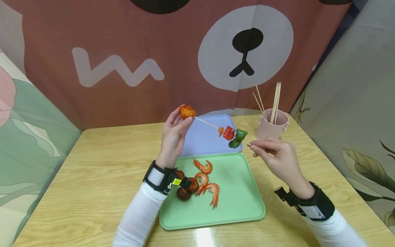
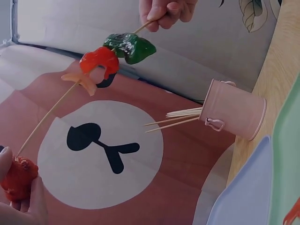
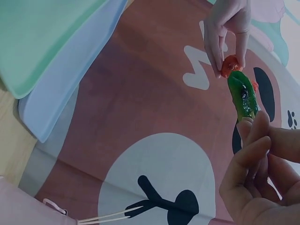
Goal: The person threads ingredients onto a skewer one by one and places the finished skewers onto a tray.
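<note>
My right hand (image 1: 276,154) pinches the end of a thin wooden skewer (image 1: 206,122), which slants up to the left over the trays. Threaded on it near that hand are a glossy green pepper piece (image 1: 238,138), a red pepper piece (image 1: 228,133) and a small orange piece (image 1: 220,131). At the far end, my left hand (image 1: 175,134) holds an orange-brown fried-looking chunk (image 1: 187,112) between thumb and fingers, right at the skewer's tip. In the left wrist view the chunk (image 2: 19,178) looks red and lumpy, with the skewer meeting its top.
A green tray (image 1: 237,192) on the wooden table carries several shrimp (image 1: 213,193) and mushroom caps (image 1: 184,194). Behind it lies a blue tray (image 1: 200,140). A pink bucket (image 1: 271,128) with several bare skewers stands at the back right, before a printed cloth (image 1: 123,103).
</note>
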The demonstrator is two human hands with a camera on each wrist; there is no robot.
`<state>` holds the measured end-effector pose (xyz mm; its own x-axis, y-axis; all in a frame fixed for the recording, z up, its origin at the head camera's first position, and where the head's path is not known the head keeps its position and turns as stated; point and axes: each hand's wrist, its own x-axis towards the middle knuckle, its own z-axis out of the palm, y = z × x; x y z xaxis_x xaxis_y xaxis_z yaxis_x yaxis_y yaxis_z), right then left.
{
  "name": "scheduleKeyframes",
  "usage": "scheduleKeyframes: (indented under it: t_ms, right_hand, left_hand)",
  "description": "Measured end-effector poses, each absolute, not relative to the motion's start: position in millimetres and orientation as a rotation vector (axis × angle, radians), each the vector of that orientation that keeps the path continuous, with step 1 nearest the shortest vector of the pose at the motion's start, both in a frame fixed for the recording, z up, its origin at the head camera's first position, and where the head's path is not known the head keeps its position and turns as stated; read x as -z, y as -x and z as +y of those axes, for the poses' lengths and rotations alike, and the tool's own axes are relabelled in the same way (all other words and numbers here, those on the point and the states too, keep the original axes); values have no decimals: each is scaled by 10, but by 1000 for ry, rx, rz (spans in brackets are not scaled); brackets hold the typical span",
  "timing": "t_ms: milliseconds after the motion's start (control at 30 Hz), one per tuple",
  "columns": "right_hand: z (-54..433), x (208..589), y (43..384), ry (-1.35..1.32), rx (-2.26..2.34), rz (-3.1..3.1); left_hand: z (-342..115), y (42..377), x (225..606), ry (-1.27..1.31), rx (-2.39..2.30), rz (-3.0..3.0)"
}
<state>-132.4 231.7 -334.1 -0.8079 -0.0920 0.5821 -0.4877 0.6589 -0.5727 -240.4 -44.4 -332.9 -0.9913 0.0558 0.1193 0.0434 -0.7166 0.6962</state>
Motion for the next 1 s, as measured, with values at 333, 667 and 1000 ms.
scheduleKeyframes:
  t_ms: [333, 667, 1000]
  right_hand:
    - [2301, 3320, 1341, -461, -1069, -2342]
    - [2329, 3329, 1352, -468, -1035, -2368]
    - [2332, 3340, 1366, -416, -1047, -2395]
  left_hand:
    - [-418, 2384, 3328, -228, -2914, 1221]
    - [-399, 2362, 3318, -272, -2914, 1223]
    - [-357, 2357, 3322, -278, -2898, 1237]
